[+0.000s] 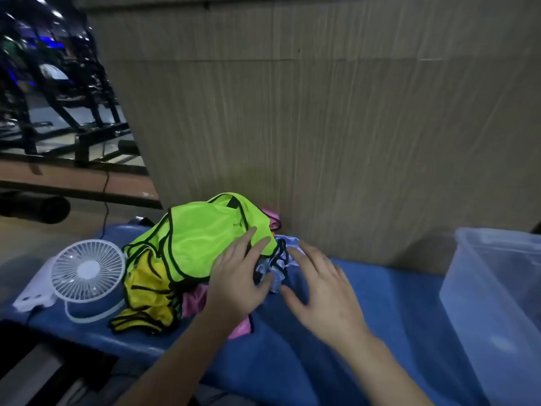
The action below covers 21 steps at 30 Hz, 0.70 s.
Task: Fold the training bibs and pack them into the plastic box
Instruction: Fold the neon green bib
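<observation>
- One blue cloth-covered table (395,312) is spanning the lower frame, butting against a grey wood-grain wall panel (322,112).
- One clear plastic storage box (494,291) is sitting at the table's right end, well apart from both hands; no lid showing, inside looking empty.
- One heap of mesh training bibs (187,259) is lying left of centre: neon-green bib with black trim (202,241) on top, yellow (146,291), pink (191,303) and pale lilac (278,268) ones under it; exact count unclear.
- One small white desk fan (87,273) is standing just left of the heap.
- Left hand (237,285) is resting on the heap, fingers straight and spread, touching the green bib's edge.
- Right hand (325,291) is hovering beside the heap, fingers spread, gripping nothing.
- No readable writing.
</observation>
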Available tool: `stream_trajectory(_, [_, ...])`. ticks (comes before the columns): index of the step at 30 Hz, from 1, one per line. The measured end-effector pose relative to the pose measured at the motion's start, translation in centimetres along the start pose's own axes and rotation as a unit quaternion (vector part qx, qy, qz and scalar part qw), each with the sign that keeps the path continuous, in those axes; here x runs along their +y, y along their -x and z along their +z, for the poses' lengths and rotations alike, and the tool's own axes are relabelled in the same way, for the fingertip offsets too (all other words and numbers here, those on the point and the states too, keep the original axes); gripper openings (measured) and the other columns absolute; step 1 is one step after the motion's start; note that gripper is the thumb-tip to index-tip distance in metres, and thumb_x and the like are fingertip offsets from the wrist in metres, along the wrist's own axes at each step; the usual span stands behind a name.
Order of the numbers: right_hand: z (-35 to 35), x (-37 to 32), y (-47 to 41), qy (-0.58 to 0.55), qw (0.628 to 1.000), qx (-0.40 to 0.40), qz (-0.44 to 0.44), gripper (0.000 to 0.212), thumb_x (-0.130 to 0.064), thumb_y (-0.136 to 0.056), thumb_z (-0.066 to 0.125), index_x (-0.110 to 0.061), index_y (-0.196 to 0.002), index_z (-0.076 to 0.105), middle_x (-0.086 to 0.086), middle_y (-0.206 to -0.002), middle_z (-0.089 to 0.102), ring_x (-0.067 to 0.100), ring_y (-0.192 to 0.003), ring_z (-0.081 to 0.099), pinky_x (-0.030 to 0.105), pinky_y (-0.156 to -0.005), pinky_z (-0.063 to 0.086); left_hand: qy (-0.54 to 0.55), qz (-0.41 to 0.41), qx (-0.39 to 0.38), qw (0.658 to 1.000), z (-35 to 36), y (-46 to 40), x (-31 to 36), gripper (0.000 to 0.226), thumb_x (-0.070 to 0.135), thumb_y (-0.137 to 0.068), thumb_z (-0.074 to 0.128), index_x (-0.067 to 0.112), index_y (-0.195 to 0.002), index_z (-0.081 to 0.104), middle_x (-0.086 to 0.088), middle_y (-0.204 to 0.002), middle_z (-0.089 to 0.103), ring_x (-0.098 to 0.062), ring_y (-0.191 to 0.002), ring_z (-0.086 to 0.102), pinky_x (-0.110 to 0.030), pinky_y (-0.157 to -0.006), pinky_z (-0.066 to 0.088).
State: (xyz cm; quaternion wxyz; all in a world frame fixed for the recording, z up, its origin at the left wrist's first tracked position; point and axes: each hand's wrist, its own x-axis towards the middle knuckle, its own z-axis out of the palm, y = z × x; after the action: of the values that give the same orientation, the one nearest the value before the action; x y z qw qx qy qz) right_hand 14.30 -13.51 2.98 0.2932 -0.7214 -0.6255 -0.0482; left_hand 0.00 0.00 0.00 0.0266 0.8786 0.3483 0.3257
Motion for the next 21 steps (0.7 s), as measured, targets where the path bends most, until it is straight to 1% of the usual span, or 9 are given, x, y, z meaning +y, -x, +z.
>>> stream_trajectory(2, [0.3,0.5,-0.4,-0.038,0.998,0.015,0.04,0.066,-0.059,-0.087,0.039,-0.034,-0.148,0.038,-0.015,-0.155,0.035,0.005,-0.142,0.034,0.031,-0.111,0.036,-0.022,-0.028,-0.026,0.999,1.3,-1.8,0.0,0.072,0.048,-0.084,0.064,0.038,-0.15,0.038,0.003,-0.162,0.025,-0.021,-0.14,0.036,-0.038,-0.106,0.038])
stream_trajectory(4, [0.9,1.3,0.2,-0.024,0.999,0.016,0.04,0.066,-0.057,-0.087,0.041,-0.034,-0.149,0.038,-0.016,-0.155,0.036,0.003,-0.141,0.033,0.029,-0.109,0.037,-0.05,-0.057,-0.046,0.996,2.7,-3.1,-0.2,0.075,0.046,-0.085,0.068,0.04,-0.151,0.033,-0.005,-0.161,0.025,-0.026,-0.14,0.034,-0.037,-0.109,0.035])
stream_trajectory(7, [1.6,2.3,1.6,-0.004,0.999,0.004,0.038,0.065,-0.057,-0.087,0.045,-0.036,-0.147,0.039,-0.016,-0.153,0.039,0.004,-0.137,0.038,0.023,-0.102,0.032,-0.092,-0.082,-0.05,0.991,4.2,-3.9,-0.9,0.078,0.049,-0.087,0.068,0.039,-0.153,0.029,-0.013,-0.156,0.031,-0.03,-0.137,0.037,-0.038,-0.108,0.036])
stream_trajectory(9, [1.6,2.4,1.3,0.004,0.999,0.003,0.043,0.065,-0.058,-0.087,0.044,-0.037,-0.148,0.037,-0.017,-0.153,0.038,0.004,-0.137,0.038,0.022,-0.103,0.029,-0.11,-0.091,-0.05,0.988,4.5,-4.2,-1.5,0.078,0.052,-0.086,0.068,0.038,-0.153,0.03,-0.012,-0.147,0.042,-0.029,-0.129,0.044,-0.037,-0.104,0.039])
stream_trajectory(11, [1.8,2.2,0.7,0.006,0.999,-0.002,0.039,0.066,-0.059,-0.087,0.04,-0.038,-0.149,0.035,-0.018,-0.154,0.036,0.003,-0.141,0.034,0.023,-0.107,0.029,-0.113,-0.094,-0.042,0.988,4.8,-4.7,-2.0,0.076,0.05,-0.085,0.069,0.036,-0.151,0.035,-0.008,-0.129,0.055,-0.026,-0.114,0.051,-0.036,-0.094,0.043])
stream_trajectory(13, [2.0,2.0,0.5,-0.003,0.999,-0.01,0.039,0.067,-0.061,-0.087,0.037,-0.039,-0.15,0.032,-0.019,-0.155,0.035,0.002,-0.142,0.033,0.027,-0.11,0.032,-0.096,-0.088,-0.028,0.991,4.8,-5.0,-2.3,0.068,0.043,-0.084,0.073,0.03,-0.146,0.047,-0.003,-0.114,0.061,-0.024,-0.103,0.055,-0.035,-0.088,0.045])
stream_trajectory(15, [2.1,2.2,0.4,-0.006,0.999,-0.016,0.046,0.067,-0.062,-0.087,0.035,-0.039,-0.151,0.031,-0.02,-0.154,0.035,0.003,-0.141,0.033,0.03,-0.111,0.033,-0.075,-0.087,-0.012,0.993,4.7,-5.1,-2.5,0.056,0.033,-0.083,0.075,0.024,-0.136,0.058,0.0,-0.111,0.063,-0.022,-0.1,0.056,-0.034,-0.087,0.046])
stream_trajectory(17, [2.0,2.5,0.3,-0.002,0.998,-0.017,0.054,0.068,-0.062,-0.087,0.034,-0.039,-0.151,0.029,-0.02,-0.153,0.034,0.003,-0.14,0.033,0.029,-0.112,0.032,-0.054,-0.082,0.005,0.995,4.5,-4.9,-2.4,0.044,0.023,-0.082,0.077,0.021,-0.125,0.067,0.001,-0.105,0.064,-0.021,-0.097,0.055,-0.035,-0.083,0.048])
stream_trajectory(21, [1.6,2.5,0.4,-0.004,0.998,-0.023,0.061,0.069,-0.062,-0.086,0.032,-0.038,-0.15,0.03,-0.02,-0.153,0.034,0.005,-0.14,0.034,0.029,-0.111,0.031,-0.008,-0.048,0.05,0.998,3.2,-4.1,-0.8,0.032,0.009,-0.081,0.069,0.019,-0.111,0.072,0.001,-0.094,0.061,-0.021,-0.091,0.051,-0.039,-0.076,0.05])
